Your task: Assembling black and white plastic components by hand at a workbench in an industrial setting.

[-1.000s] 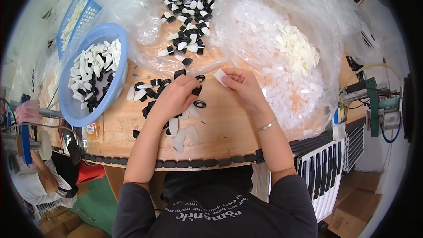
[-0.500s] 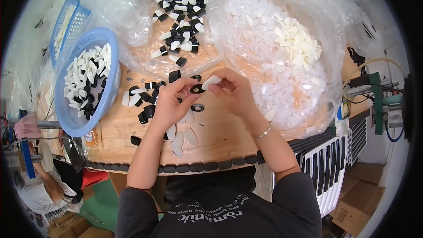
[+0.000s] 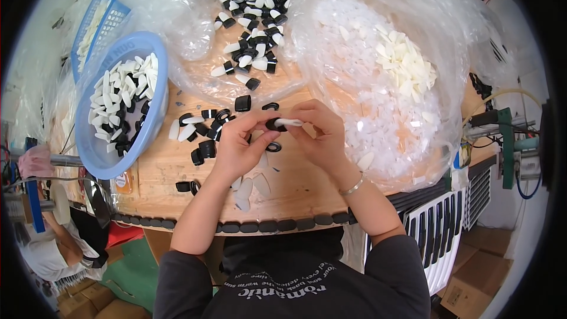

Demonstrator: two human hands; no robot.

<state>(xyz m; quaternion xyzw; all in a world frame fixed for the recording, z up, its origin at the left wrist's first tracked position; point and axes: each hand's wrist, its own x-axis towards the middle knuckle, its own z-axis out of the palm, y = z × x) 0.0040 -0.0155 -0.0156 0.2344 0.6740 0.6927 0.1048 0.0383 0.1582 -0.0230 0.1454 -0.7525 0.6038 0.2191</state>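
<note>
Between the fingertips of my left hand (image 3: 243,145) is a small black ring-shaped cap (image 3: 271,124). My right hand (image 3: 323,136) pinches a slim white oval piece (image 3: 289,122), its left end against or inside the cap; I cannot tell which. Both hands are closed, fingertips close together over the wooden table (image 3: 295,192). Just below them a black ring (image 3: 273,147) lies flat, partly covered by fingers. Loose black caps (image 3: 207,149) are scattered left of my left hand. Several flat white ovals (image 3: 260,185) lie under my left wrist.
At left stands a blue basin (image 3: 163,91) of white and black pieces, with a blue mesh basket (image 3: 112,23) behind. Black caps with white tongues (image 3: 260,47) are heaped beyond my hands. Clear plastic at right holds translucent flakes (image 3: 360,47) and cream pieces (image 3: 404,62). Another person (image 3: 56,248) is lower left.
The white piece, tilted beside the black cap before, now lies level with its end at the cap. The cap has turned more edge-on. The whole view has shifted slightly.
</note>
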